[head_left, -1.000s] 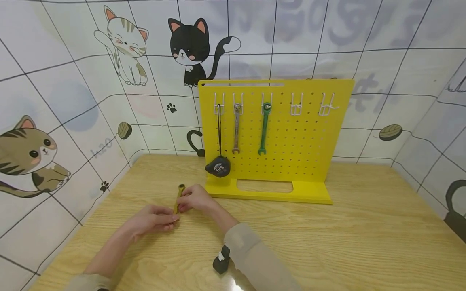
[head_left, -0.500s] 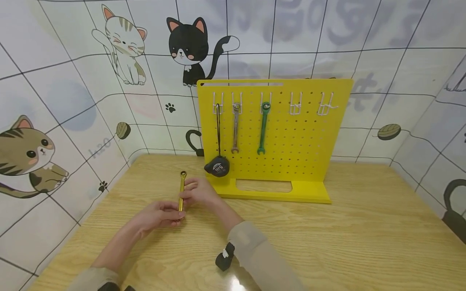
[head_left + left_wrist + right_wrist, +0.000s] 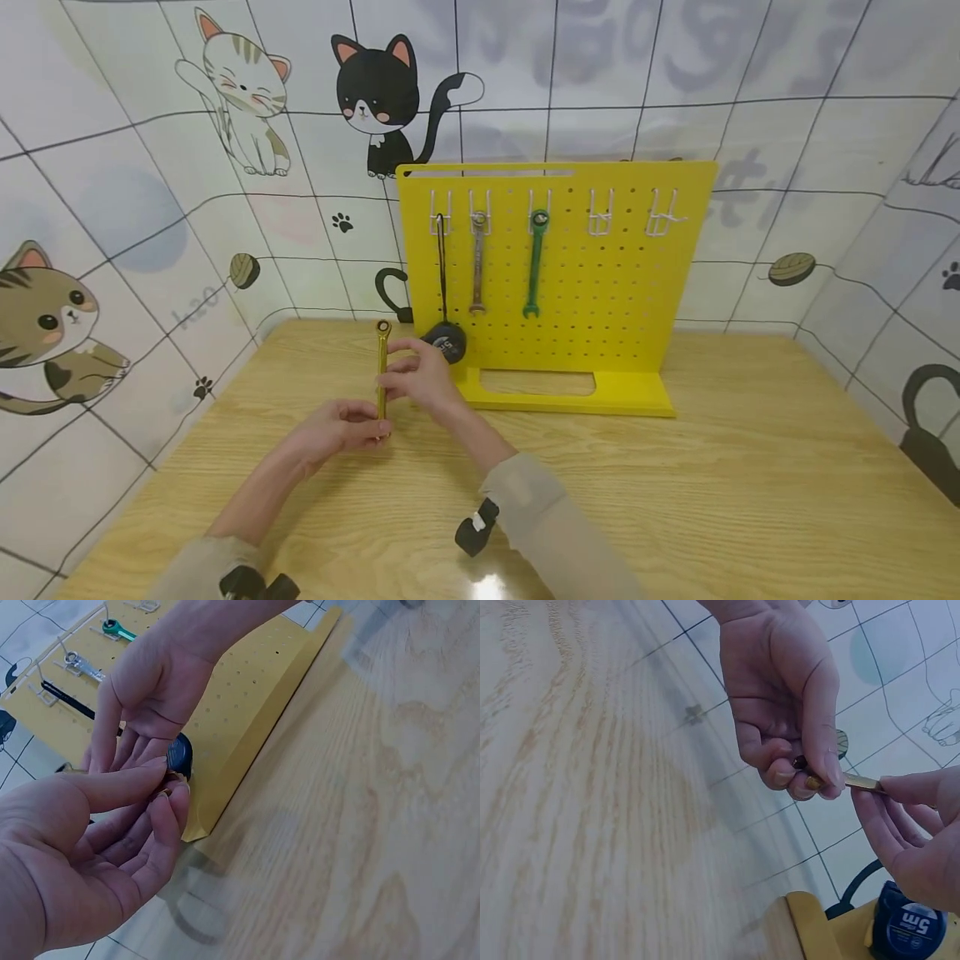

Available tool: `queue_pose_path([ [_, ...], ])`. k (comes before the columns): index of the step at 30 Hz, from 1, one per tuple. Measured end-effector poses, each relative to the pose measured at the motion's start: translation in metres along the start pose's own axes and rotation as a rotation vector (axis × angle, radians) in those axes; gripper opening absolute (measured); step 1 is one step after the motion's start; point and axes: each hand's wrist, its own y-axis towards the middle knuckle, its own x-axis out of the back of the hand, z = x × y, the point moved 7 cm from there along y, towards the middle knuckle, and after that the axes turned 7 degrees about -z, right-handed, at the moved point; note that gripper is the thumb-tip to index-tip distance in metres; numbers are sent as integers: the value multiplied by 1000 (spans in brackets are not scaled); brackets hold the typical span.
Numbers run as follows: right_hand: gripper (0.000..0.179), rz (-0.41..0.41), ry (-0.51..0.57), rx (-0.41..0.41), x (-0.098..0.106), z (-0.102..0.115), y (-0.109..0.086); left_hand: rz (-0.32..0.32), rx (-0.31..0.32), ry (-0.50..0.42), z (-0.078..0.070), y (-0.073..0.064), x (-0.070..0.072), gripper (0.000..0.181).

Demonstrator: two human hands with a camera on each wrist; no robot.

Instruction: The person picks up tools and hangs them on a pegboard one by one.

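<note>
A gold combination wrench [image 3: 382, 358] stands nearly upright over the table, its ring end on top. The left hand [image 3: 337, 433] pinches its lower, open end between thumb and fingers. Higher up, the right hand [image 3: 423, 379] pinches the shaft from the right side. In the right wrist view, the tips of the wrench's open end poke out past the left hand's [image 3: 784, 697] fingers, and the right hand [image 3: 922, 832] grips the shaft beside it. From the left wrist, the fingers of the left hand [image 3: 97, 855] and right hand [image 3: 157, 690] hide most of the wrench.
Behind the hands stands a yellow pegboard [image 3: 585, 333] with white wire hooks. On it hang a black tape measure [image 3: 450, 340], a silver wrench [image 3: 477, 267] and a green wrench [image 3: 535, 267]. Two hooks at its right, including one hook [image 3: 600, 212], hold nothing. A wooden table [image 3: 750, 483] lies beneath.
Both hands have raised the gold wrench off its low, tilted pose and moved slightly right. It now stands more upright, and the right hand overlaps the tape measure.
</note>
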Motion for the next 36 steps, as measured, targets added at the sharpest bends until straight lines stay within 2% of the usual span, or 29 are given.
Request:
queue_pose_path([
  [5,39,-12,-13,73,11,14,-3,-32,-53,43,-10,8,-7,22],
  [14,41,-47,-21,177,30,31,-8,-109,-100,125,-24,19,-15,25],
  [22,41,-81,-47,229,51,41,-10,-111,-154,103,-37,32,-34,21],
  [28,42,-114,-84,270,67,51,-14,-104,-152,94,-46,39,-48,21],
  [36,42,-158,-108,287,91,62,-18,-121,-156,-14,-55,52,-66,21],
])
